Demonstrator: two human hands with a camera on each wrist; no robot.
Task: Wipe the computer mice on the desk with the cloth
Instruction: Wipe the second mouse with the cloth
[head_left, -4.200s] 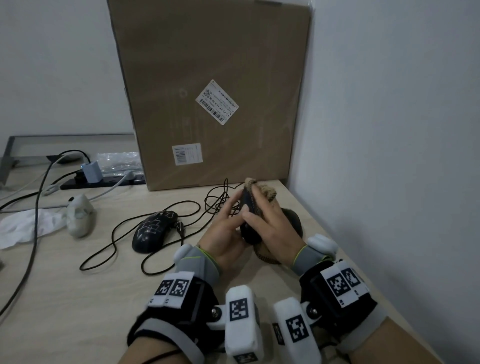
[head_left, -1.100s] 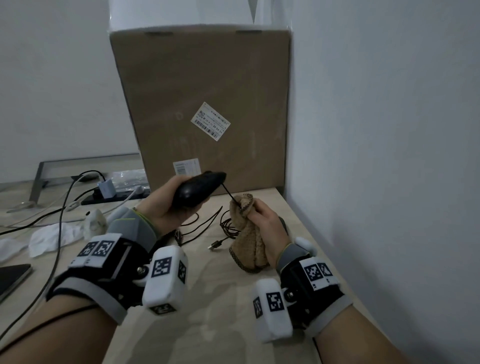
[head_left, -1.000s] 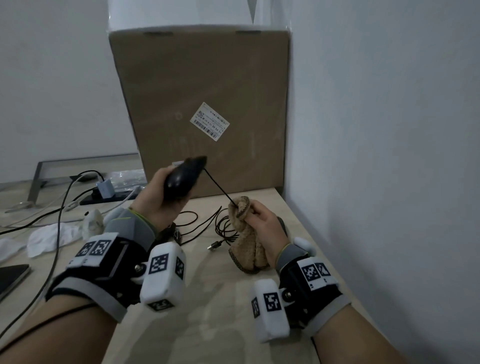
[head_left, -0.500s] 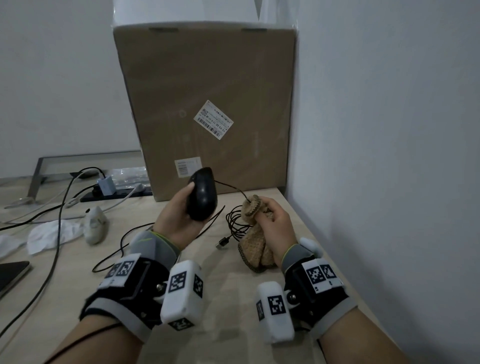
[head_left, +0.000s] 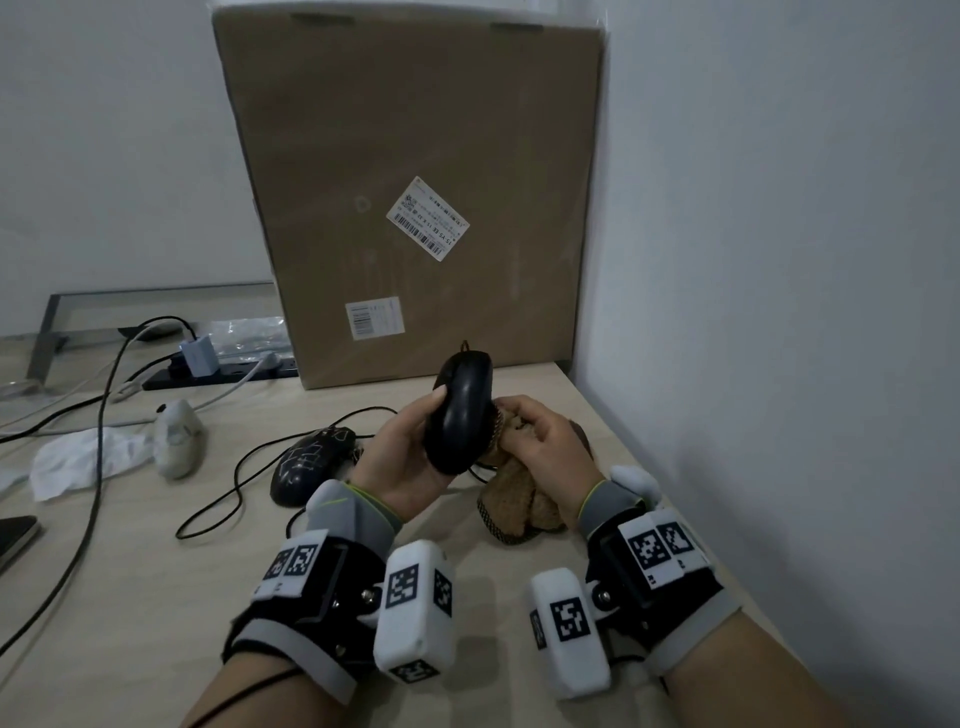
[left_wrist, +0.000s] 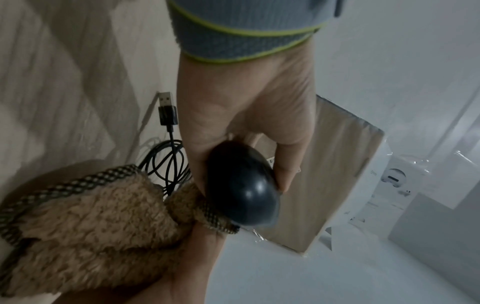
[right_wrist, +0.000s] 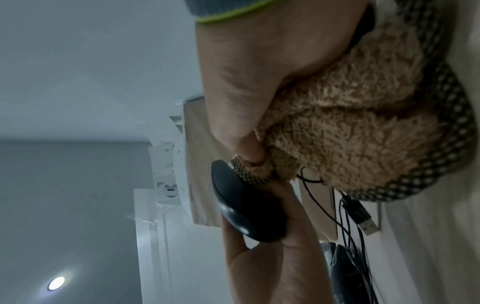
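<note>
Mouse (head_left: 460, 413) against cloth (head_left: 519, 499), above desk (head_left: 156, 571)

The black mouse (head_left: 460, 413) looks like smooth, glossy plastic, the tan cloth (head_left: 522, 501) is shaggy fleece with a woven checked hem, the bench (head_left: 156, 571) pale matt wood-grain, the box (head_left: 415, 197) plain matt cardboard.

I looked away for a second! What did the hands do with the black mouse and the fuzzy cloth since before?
The left hand brought the black mouse back toward the right hand, turned upright, so the brown fleece cloth now touches its side again. A second ago they were apart, with the cable stretched between. Both grips stayed the same; the patterned mouse and grey mouse stayed on the desk.
</note>
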